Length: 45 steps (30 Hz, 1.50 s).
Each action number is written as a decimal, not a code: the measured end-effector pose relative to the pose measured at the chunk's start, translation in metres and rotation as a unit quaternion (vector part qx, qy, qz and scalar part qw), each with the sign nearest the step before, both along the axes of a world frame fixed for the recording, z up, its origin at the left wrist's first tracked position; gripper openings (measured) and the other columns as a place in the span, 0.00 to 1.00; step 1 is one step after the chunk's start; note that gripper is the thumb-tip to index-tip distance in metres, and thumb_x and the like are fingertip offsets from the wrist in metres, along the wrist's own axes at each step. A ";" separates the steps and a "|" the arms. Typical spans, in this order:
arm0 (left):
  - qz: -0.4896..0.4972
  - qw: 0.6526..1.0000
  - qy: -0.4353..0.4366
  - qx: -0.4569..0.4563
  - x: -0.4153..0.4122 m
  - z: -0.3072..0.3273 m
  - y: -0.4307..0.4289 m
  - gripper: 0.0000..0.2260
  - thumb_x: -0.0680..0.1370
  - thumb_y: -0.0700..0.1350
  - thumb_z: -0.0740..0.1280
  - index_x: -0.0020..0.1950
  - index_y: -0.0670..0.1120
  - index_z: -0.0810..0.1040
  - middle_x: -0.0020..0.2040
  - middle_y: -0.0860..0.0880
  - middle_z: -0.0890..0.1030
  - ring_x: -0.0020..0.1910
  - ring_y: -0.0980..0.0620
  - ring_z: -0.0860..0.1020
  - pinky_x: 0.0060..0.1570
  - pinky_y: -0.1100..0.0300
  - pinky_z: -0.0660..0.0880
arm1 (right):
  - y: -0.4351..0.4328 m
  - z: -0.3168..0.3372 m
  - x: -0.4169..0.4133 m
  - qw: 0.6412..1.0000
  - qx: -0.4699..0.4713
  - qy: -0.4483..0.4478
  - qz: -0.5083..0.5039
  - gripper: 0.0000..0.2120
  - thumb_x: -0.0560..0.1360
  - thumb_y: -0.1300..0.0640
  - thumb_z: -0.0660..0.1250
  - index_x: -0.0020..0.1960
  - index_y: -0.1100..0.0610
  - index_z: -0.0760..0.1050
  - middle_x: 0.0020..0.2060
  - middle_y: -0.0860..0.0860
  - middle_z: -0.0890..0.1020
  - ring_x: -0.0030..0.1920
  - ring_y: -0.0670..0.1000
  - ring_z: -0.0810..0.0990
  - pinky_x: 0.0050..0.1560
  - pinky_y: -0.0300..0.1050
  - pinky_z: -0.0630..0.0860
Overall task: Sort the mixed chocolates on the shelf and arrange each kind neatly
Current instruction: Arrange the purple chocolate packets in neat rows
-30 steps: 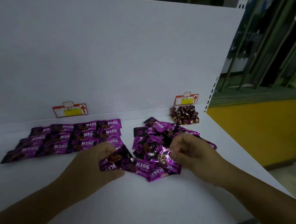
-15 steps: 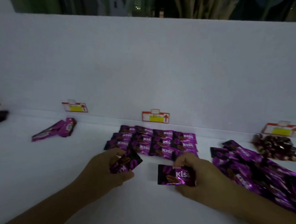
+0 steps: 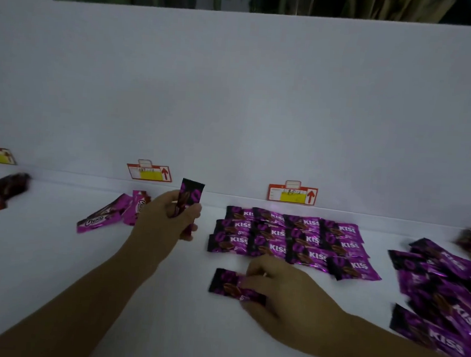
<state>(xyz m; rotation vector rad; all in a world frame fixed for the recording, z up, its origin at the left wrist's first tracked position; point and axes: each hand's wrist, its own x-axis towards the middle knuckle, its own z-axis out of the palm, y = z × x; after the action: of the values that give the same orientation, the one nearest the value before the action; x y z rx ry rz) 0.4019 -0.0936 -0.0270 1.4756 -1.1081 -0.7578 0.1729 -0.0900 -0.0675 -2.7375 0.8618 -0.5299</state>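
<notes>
Fingers [image 3: 250, 284] of the right hand [image 3: 284, 301] are curled down on the flat packet [image 3: 227, 285], a purple KISS wrapper pinned by its right end on the shelf [image 3: 82, 279], just in front of the sorted KISS rows [image 3: 288, 237] and not touching them. Left hand [image 3: 170, 218] has fingers and thumb clamped round the upright packet [image 3: 191, 192], held on end above the shelf between the Choco packets [image 3: 106, 216] and the rows; might be two stacked in that grip, too dim and blurred to tell. Risks as I read it: foil on a smooth shelf slides easily, so pushing the flat packet into line could shove the front row back and ripple the whole grid. The skewed packet [image 3: 353, 267] at the front right corner already sits off-line, so squaring a new row against it would copy the error. Only one end is held, so the flat packet may pivot and land crooked. The upright packet hangs nearer the Choco group than its own kind, so a loose grip drops it into the wrong pile. Right forearm passes close to the unsorted heap [image 3: 444, 290]; a wide elbow swing could sweep that into the rows
</notes>
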 end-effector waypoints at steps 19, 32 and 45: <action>-0.167 0.986 0.012 0.022 -0.022 -0.009 0.028 0.17 0.70 0.30 0.69 0.49 0.52 0.79 0.44 0.50 0.85 0.44 0.53 0.83 0.41 0.60 0.79 | -0.009 0.043 0.014 0.962 0.138 -0.191 -0.140 0.08 0.71 0.48 0.70 0.40 0.48 0.72 0.34 0.44 0.77 0.36 0.42 0.75 0.36 0.32 0.71; -0.137 0.965 0.219 0.050 -0.054 -0.004 0.038 0.10 0.70 0.29 0.67 0.46 0.41 0.79 0.42 0.43 0.84 0.40 0.46 0.83 0.36 0.57 0.81 | 0.005 0.029 0.013 0.973 -0.008 -0.223 -0.067 0.12 0.69 0.46 0.68 0.47 0.51 0.72 0.44 0.45 0.76 0.42 0.41 0.74 0.41 0.31 0.74; -0.189 0.978 -0.080 0.035 -0.047 -0.015 0.042 0.03 0.71 0.42 0.71 0.42 0.49 0.79 0.39 0.53 0.83 0.42 0.56 0.81 0.42 0.68 0.77 | -0.004 0.024 -0.008 0.979 -0.080 -0.131 -0.134 0.18 0.68 0.42 0.64 0.53 0.51 0.78 0.44 0.44 0.81 0.41 0.42 0.79 0.41 0.34 0.77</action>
<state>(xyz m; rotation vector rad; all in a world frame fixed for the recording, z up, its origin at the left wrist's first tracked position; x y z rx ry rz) 0.3545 -0.0521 -0.0418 1.4197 -1.5249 -0.9594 0.1645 -0.0941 -0.0437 -2.6176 1.1670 -1.0275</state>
